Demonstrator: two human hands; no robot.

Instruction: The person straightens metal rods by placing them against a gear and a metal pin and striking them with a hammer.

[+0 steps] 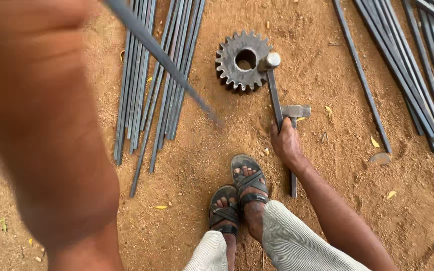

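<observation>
Steel first, from the head view: the right hand (pixel 286 143) has its fingers closed around a hammer (pixel 295 111) and a flat bar (pixel 276 98) whose end rests at the gear's (pixel 242 60) three o'clock. The left hand (pixel 41 125) looms blurred at nine o'clock, seemingly gripping a thin rod (pixel 159 52). Best to pin the bar flat before striking

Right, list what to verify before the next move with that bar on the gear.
1. Right hand closed over flat bar beside hammer: ok.
2. Bar's far end on the gear: ok.
3. Gear lying flat on the dirt: ok.
4. Toes covered: not ok, open sandals.
5. Rod by the left arm steady: cannot tell, blurred.
</observation>
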